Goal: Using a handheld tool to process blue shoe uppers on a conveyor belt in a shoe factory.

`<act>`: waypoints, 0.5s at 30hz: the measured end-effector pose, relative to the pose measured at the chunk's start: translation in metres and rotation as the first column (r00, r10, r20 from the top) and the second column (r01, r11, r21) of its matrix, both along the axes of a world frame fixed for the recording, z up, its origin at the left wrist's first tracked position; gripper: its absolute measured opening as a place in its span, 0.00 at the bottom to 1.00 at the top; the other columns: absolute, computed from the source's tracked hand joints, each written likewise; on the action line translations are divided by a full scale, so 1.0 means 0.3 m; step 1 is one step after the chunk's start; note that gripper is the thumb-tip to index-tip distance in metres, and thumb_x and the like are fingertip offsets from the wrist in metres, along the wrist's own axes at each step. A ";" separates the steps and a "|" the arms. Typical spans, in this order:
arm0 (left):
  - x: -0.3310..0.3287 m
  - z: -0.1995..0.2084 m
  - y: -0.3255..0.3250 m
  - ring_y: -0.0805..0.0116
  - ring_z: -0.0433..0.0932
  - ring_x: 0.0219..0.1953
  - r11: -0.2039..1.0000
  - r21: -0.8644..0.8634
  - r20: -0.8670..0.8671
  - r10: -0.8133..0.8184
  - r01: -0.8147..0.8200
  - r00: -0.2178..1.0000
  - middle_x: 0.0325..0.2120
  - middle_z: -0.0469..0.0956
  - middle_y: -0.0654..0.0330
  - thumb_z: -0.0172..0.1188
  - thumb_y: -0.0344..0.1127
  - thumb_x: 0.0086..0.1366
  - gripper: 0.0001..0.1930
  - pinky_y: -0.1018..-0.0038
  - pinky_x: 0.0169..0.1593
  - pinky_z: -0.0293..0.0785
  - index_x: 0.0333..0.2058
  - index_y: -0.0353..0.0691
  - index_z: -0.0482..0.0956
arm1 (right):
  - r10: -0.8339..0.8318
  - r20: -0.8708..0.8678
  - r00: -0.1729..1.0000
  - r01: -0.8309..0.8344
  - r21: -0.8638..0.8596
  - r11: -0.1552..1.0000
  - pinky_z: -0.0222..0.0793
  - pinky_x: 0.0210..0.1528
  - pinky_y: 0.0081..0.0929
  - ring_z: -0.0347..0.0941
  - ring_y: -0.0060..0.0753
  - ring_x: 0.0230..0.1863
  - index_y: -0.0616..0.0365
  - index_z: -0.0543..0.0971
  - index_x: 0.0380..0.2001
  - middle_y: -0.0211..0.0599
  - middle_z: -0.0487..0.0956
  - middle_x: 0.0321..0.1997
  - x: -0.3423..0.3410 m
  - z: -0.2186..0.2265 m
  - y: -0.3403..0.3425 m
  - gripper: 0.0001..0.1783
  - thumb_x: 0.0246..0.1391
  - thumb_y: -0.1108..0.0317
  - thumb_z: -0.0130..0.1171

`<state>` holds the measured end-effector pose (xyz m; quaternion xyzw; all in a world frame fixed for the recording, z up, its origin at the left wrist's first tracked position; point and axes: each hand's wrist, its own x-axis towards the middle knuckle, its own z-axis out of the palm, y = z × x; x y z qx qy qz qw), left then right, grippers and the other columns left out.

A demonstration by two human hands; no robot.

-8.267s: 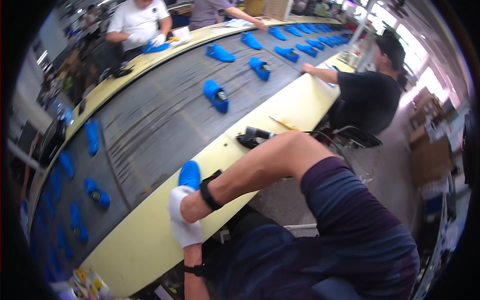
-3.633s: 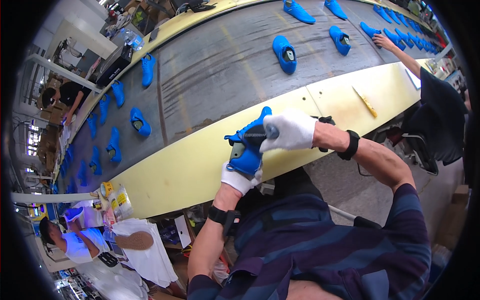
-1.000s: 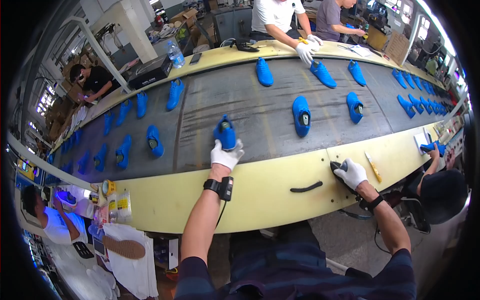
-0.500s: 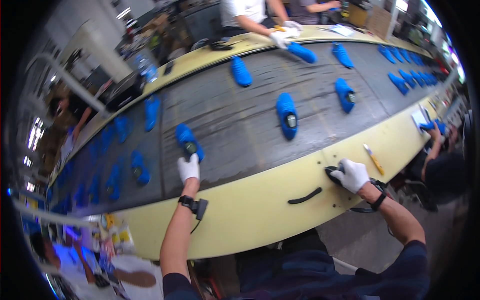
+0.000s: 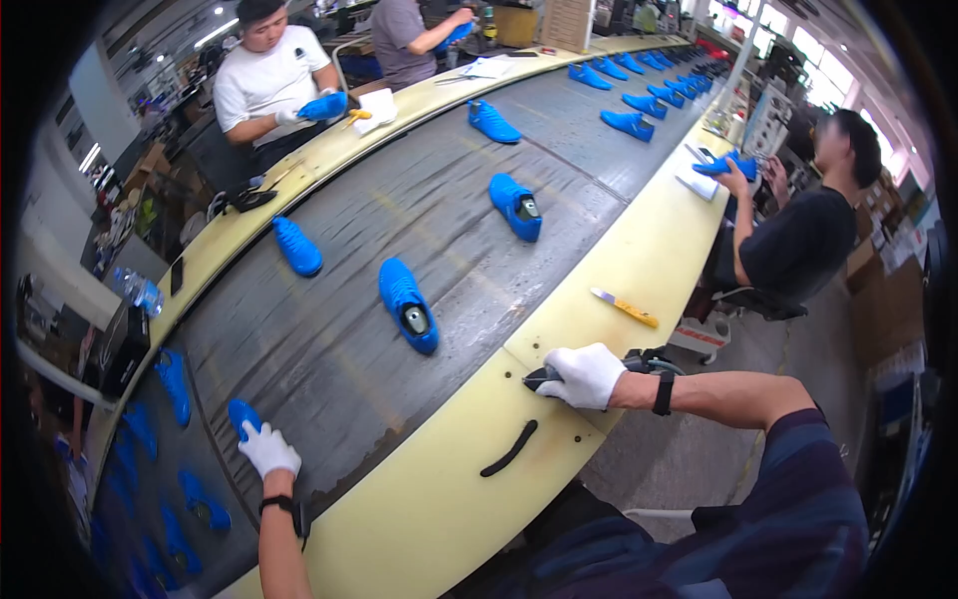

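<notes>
On the dark conveyor belt at lower left, my left hand (image 5: 267,449), in a white glove, is closed on a blue shoe (image 5: 242,414); the palm and fingers hide much of it. My right hand (image 5: 589,375), also gloved, rests on the cream table edge, closed around a black hand tool (image 5: 542,378) whose dark tip points left. Most of that tool is covered by the glove. Just below it lies a curved black strip (image 5: 510,448). Farther right is a yellow-handled knife (image 5: 626,307). Another blue shoe (image 5: 408,305) stands on the belt between my hands.
More blue shoes (image 5: 627,125) line the conveyor belt (image 5: 349,225) toward both ends. Across it, a person in white (image 5: 274,80) holds a blue shoe. A seated person in black (image 5: 798,235) at my right holds another. A water bottle (image 5: 140,290) stands at far left.
The view has turned to the right. My left hand is still at its shoe, now covering more of it. Across the belt, the person in white has raised a shoe off the belt.
</notes>
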<state>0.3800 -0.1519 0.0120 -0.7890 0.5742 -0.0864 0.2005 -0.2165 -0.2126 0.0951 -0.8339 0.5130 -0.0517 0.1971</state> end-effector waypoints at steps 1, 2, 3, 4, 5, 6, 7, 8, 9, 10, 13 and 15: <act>0.001 0.009 0.026 0.45 0.59 0.73 0.999 -0.022 -0.067 -0.037 0.035 0.997 0.55 0.79 0.57 0.72 0.45 0.54 0.18 0.40 0.66 0.62 0.42 0.44 0.90 | -0.019 0.003 1.000 0.019 0.003 1.000 0.80 0.40 0.51 0.84 0.62 0.35 0.59 0.81 0.38 0.54 0.84 0.33 -0.006 0.004 -0.001 0.23 0.61 0.47 0.67; 0.025 -0.013 0.073 0.44 0.57 0.74 0.994 -0.050 -0.036 -0.096 0.094 0.995 0.54 0.79 0.57 0.72 0.43 0.52 0.17 0.40 0.66 0.62 0.41 0.45 0.90 | -0.003 0.017 1.000 0.003 0.012 1.000 0.80 0.40 0.51 0.84 0.63 0.35 0.59 0.81 0.38 0.55 0.84 0.33 -0.005 0.003 -0.009 0.23 0.61 0.47 0.67; 0.024 -0.019 0.109 0.45 0.57 0.74 0.994 -0.037 -0.046 -0.107 0.106 0.993 0.55 0.79 0.58 0.72 0.44 0.51 0.18 0.39 0.68 0.60 0.41 0.46 0.90 | 0.009 0.030 1.000 -0.010 0.025 1.000 0.80 0.40 0.52 0.84 0.63 0.35 0.59 0.81 0.37 0.55 0.84 0.33 -0.014 -0.003 -0.013 0.23 0.61 0.47 0.67; 0.006 0.003 0.149 0.45 0.56 0.75 0.994 -0.019 -0.053 -0.104 0.103 0.993 0.55 0.79 0.58 0.71 0.44 0.51 0.19 0.39 0.69 0.58 0.42 0.46 0.90 | 0.011 0.041 0.999 -0.012 0.033 0.999 0.80 0.40 0.52 0.84 0.63 0.35 0.59 0.81 0.37 0.55 0.84 0.33 -0.025 -0.007 -0.015 0.23 0.61 0.47 0.67; -0.011 0.015 0.151 0.45 0.56 0.75 0.995 -0.008 -0.041 -0.099 0.099 0.994 0.55 0.79 0.58 0.71 0.44 0.51 0.19 0.39 0.69 0.58 0.42 0.46 0.90 | 0.006 0.040 0.999 -0.008 0.030 1.000 0.80 0.40 0.51 0.84 0.63 0.35 0.59 0.81 0.37 0.55 0.84 0.33 -0.034 -0.013 -0.018 0.23 0.61 0.47 0.67; -0.028 0.025 0.142 0.45 0.55 0.75 0.996 0.008 -0.081 -0.088 0.088 0.993 0.57 0.79 0.59 0.70 0.46 0.51 0.20 0.38 0.71 0.55 0.44 0.47 0.91 | 0.004 0.040 0.999 -0.005 0.027 1.000 0.80 0.40 0.51 0.84 0.63 0.35 0.59 0.80 0.36 0.55 0.84 0.33 -0.042 -0.019 -0.023 0.23 0.61 0.47 0.67; -0.066 0.071 0.153 0.46 0.55 0.75 0.998 0.031 -0.113 -0.057 0.061 0.992 0.58 0.79 0.59 0.69 0.48 0.52 0.22 0.37 0.73 0.51 0.45 0.48 0.91 | -0.002 0.043 0.999 0.002 0.002 1.000 0.81 0.40 0.51 0.84 0.63 0.35 0.59 0.80 0.36 0.55 0.84 0.33 -0.052 -0.035 -0.022 0.23 0.61 0.47 0.66; -0.124 0.091 0.115 0.48 0.54 0.76 0.991 0.136 -0.041 0.010 -0.005 0.999 0.60 0.80 0.60 0.66 0.53 0.54 0.24 0.34 0.75 0.43 0.48 0.50 0.91 | -0.008 0.046 0.999 0.009 -0.022 1.000 0.81 0.39 0.51 0.84 0.63 0.36 0.59 0.80 0.35 0.55 0.84 0.32 -0.075 -0.049 -0.023 0.23 0.61 0.46 0.66; -0.153 0.120 0.103 0.49 0.58 0.75 0.949 0.297 0.081 0.085 -0.105 0.993 0.62 0.80 0.61 0.62 0.56 0.61 0.26 0.31 0.73 0.41 0.52 0.51 0.89 | 0.004 0.020 1.000 -0.004 0.001 1.000 0.80 0.39 0.51 0.84 0.62 0.36 0.59 0.80 0.35 0.54 0.84 0.32 -0.044 -0.025 -0.031 0.23 0.60 0.47 0.68; -0.213 0.119 0.052 0.50 0.61 0.73 0.921 0.344 0.142 0.139 -0.181 0.980 0.60 0.81 0.61 0.61 0.59 0.63 0.27 0.30 0.73 0.39 0.53 0.50 0.88 | 0.002 0.033 0.999 -0.002 -0.007 1.000 0.80 0.39 0.50 0.84 0.61 0.35 0.59 0.80 0.35 0.53 0.84 0.32 -0.047 -0.011 -0.035 0.23 0.59 0.48 0.69; -0.425 0.145 -0.115 0.54 0.65 0.71 0.989 0.146 -0.074 0.029 -0.018 0.997 0.64 0.77 0.59 0.65 0.65 0.61 0.35 0.39 0.67 0.52 0.60 0.49 0.83 | 0.022 0.070 0.997 -0.022 -0.013 1.000 0.80 0.38 0.49 0.84 0.59 0.35 0.59 0.80 0.35 0.52 0.84 0.32 -0.051 -0.015 -0.036 0.22 0.58 0.49 0.71; -0.538 0.061 -0.260 0.55 0.66 0.73 1.000 -0.025 -0.345 -0.012 0.004 0.939 0.71 0.70 0.54 0.64 0.70 0.62 0.46 0.40 0.71 0.58 0.70 0.45 0.71 | 0.008 0.023 1.000 -0.007 -0.040 0.999 0.80 0.38 0.47 0.84 0.57 0.35 0.59 0.81 0.35 0.50 0.84 0.32 -0.043 -0.017 -0.036 0.21 0.58 0.50 0.71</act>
